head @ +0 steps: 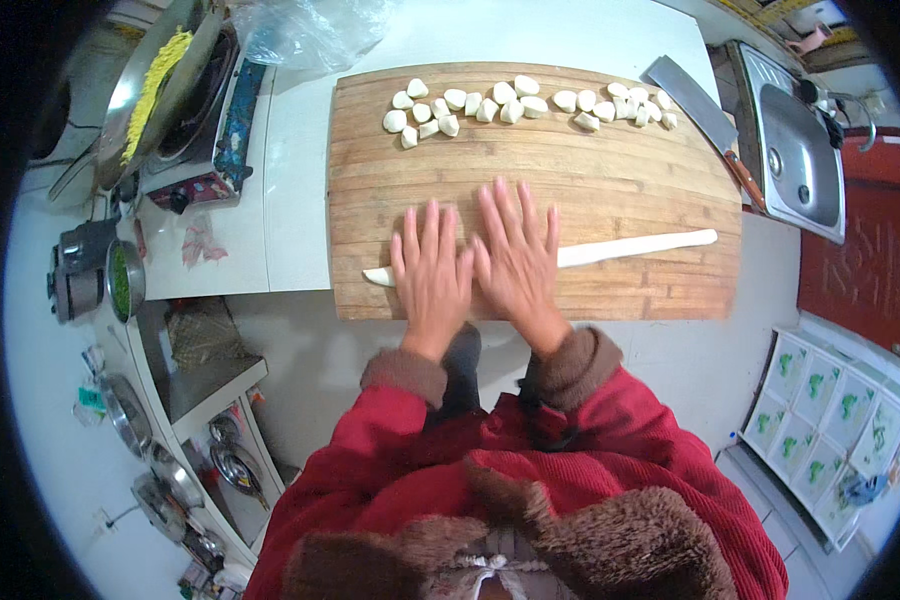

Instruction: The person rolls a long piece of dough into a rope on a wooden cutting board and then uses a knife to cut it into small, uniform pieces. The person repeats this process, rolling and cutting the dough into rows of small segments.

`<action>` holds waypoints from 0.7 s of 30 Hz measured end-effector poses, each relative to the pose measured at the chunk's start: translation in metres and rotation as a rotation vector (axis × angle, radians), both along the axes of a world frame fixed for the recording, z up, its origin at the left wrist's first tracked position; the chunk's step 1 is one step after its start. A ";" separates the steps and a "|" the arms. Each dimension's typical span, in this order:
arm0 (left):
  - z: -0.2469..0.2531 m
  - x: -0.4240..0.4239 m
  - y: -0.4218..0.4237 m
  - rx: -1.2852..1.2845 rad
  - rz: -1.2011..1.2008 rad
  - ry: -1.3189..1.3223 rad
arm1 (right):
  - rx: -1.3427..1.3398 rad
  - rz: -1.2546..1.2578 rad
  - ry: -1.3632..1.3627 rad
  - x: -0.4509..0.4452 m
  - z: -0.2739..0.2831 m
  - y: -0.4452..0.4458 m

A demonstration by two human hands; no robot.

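Observation:
Both my hands lie flat over a long white rope of dough on a wooden cutting board. My left hand covers the rope near its left end, fingers slightly apart. Just right of it, my right hand rests on the rope with fingers spread; the thumbs are close together. The rope's tapered left tip and its long right part show beyond the hands. Several small cut dough pieces lie in a loose band along the board's far side. A cleaver with a wooden handle lies across the board's right edge.
At the left, a wok with yellow food stands over a gas stove. A clear plastic bag lies behind the board. To the right is a metal sink. A bowl of chopped greens sits at the left.

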State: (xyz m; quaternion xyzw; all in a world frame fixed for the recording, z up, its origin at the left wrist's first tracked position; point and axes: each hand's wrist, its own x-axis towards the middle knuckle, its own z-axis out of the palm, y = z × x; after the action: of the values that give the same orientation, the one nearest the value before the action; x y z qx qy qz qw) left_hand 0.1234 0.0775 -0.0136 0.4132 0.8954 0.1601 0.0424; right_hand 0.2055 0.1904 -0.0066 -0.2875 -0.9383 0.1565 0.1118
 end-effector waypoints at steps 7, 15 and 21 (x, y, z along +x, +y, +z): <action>0.004 0.000 -0.028 -0.054 -0.020 -0.011 | -0.004 -0.132 -0.174 0.024 0.001 -0.019; -0.003 -0.079 0.022 0.127 0.032 0.085 | 0.150 -0.218 0.002 -0.035 -0.014 0.051; 0.002 -0.023 -0.051 -0.062 -0.058 0.003 | 0.057 -0.099 -0.176 0.054 -0.006 -0.006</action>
State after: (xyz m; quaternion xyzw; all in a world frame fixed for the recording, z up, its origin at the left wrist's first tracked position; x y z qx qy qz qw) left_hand 0.1003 0.0266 -0.0120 0.4379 0.8876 0.1302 0.0583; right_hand 0.2594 0.1844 -0.0128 -0.3427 -0.9332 0.0983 0.0444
